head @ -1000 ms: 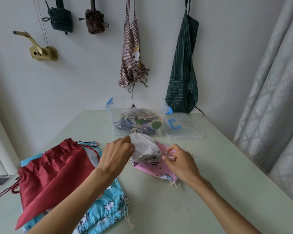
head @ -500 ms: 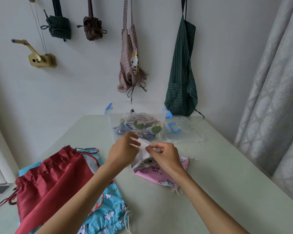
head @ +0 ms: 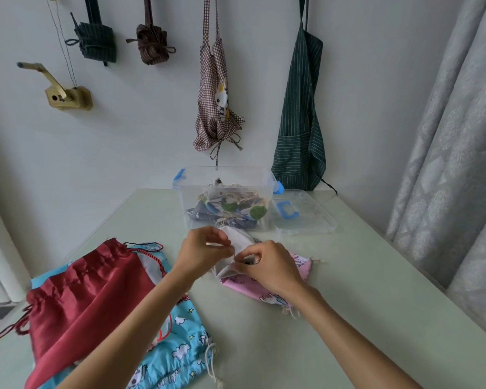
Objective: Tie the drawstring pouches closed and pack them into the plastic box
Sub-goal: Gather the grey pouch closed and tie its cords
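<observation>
Both hands now work at the mouth of the small grey pouch (head: 237, 242), which sits just in front of the plastic box (head: 225, 200) and on top of the pink pouch (head: 264, 287). A second ago the right hand (head: 272, 266) was out to the side, drawing the cord away from the pouch; it has since come in to meet the left hand (head: 202, 252), so that the two are nearly touching over the gathered opening. The fingers of the left hand (head: 222, 244) are curled and pinch something thin at the pouch's top, probably the cord, though the cord itself is too fine to make out. The right hand's fingers are also curled tight at the pouch mouth; whether they grip cord or cloth I cannot tell.

This reads as the pull being finished and the knot begun. The grey pouch is not yet in the plastic box, which already holds several tied pouches. Nearer than the box and to its left, the red pouch (head: 79, 299) and the blue pouch (head: 180, 343) lie on the counter (head: 348, 318), apparently awaiting their turn.
</observation>
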Motion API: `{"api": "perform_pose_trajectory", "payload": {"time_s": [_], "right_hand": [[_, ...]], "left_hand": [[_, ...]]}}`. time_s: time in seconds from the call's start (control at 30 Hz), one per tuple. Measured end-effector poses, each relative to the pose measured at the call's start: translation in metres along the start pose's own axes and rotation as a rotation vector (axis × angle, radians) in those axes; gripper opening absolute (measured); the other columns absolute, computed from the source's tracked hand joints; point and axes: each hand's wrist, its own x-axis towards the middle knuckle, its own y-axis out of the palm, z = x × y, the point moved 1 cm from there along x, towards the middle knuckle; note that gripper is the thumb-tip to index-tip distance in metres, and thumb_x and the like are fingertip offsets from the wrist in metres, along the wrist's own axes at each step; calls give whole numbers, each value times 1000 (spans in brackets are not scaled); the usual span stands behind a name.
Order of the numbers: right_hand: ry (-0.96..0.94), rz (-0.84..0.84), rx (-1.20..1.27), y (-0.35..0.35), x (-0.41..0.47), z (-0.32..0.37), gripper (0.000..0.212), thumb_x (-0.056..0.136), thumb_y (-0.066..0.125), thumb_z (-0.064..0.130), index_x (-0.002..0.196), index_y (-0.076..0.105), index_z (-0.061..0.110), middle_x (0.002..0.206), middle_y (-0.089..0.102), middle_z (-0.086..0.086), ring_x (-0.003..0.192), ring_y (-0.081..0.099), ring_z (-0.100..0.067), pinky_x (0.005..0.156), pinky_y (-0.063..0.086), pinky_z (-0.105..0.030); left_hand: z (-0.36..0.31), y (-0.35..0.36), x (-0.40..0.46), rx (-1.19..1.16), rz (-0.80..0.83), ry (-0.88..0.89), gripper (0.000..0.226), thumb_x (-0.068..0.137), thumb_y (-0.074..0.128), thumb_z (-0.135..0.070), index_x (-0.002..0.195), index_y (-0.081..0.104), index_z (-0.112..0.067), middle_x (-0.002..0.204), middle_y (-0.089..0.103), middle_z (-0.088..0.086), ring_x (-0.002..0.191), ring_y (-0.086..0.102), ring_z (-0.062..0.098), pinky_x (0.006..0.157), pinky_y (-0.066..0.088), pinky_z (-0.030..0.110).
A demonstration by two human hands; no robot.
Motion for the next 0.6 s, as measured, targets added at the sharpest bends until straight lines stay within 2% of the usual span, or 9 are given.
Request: {"api": "perform_pose_trajectory", "payload": {"time_s": [0.1, 0.17, 0.23, 0.3, 0.37, 0.4, 0.43, 0.5, 0.6], "right_hand": [[10, -52, -84, 4, 4, 2, 17, 75, 74, 40, 89, 76, 30, 88, 74, 10, 74, 61, -6, 57, 42, -17], [2, -36, -116, 6, 5, 0, 15, 76, 73, 40, 87, 76, 31, 87, 73, 9, 71, 58, -5, 53, 37, -13], [-9, -14, -105, 8, 6, -4, 15, 76, 74, 40, 87, 76, 31, 86, 73, 9, 71, 58, -5, 52, 35, -13], [-4, 9, -80, 9, 7, -8, 14, 77, 74, 38, 86, 76, 29, 84, 73, 10, 72, 58, -4, 54, 36, -15], [15, 27, -62, 11, 9, -10, 11, 79, 72, 37, 83, 75, 27, 78, 68, 12, 74, 59, -6, 59, 42, -21], [24, 38, -51, 14, 10, -10, 8, 79, 71, 36, 81, 74, 28, 77, 66, 13, 75, 60, -8, 62, 46, -26], [31, 41, -33, 15, 12, -9, 5, 79, 71, 35, 77, 72, 31, 76, 66, 13, 76, 62, -10, 66, 50, -29], [40, 20, 8, 16, 13, -8, 8, 78, 72, 35, 71, 69, 35, 74, 68, 11, 75, 64, -13, 69, 54, -34], [33, -27, -48, 10, 10, -8, 7, 74, 75, 38, 79, 74, 33, 76, 70, 9, 72, 61, -9, 58, 45, -24]], "left_hand": [[-2, -2, 3, -77, 25, -13, 24, 72, 75, 6, 68, 57, -10, 74, 67, 3, 61, 62, 4, 63, 49, 11], [0, -12, 5, -116, 19, -62, 24, 75, 73, 5, 66, 56, -11, 72, 64, 3, 63, 59, 12, 61, 51, 16], [4, -22, 4, 50, 57, -87, 17, 79, 71, -4, 70, 62, -14, 72, 64, 0, 63, 59, 17, 67, 56, 26], [9, -24, -7, 284, 223, -104, 7, 84, 68, -11, 86, 70, -16, 79, 65, 0, 66, 59, 16, 63, 56, 23], [18, -12, -21, 406, 391, -141, 23, 88, 60, -11, 107, 69, -20, 84, 61, 2, 63, 54, 12, 52, 52, 13], [24, -4, -27, 406, 406, -158, 27, 90, 56, -11, 112, 68, -20, 85, 60, 4, 64, 54, 13, 50, 49, 11], [29, 4, -30, 384, 364, -149, 30, 91, 53, -12, 114, 67, -22, 86, 62, 6, 67, 56, 17, 52, 49, 14], [36, 18, -36, 320, 184, -83, 31, 92, 50, -15, 111, 69, -29, 90, 69, 6, 82, 64, 26, 65, 52, 26], [38, 29, -37, 143, 39, -76, 35, 89, 48, -13, 92, 71, -39, 88, 69, -4, 93, 64, 22, 76, 53, 37]]}}
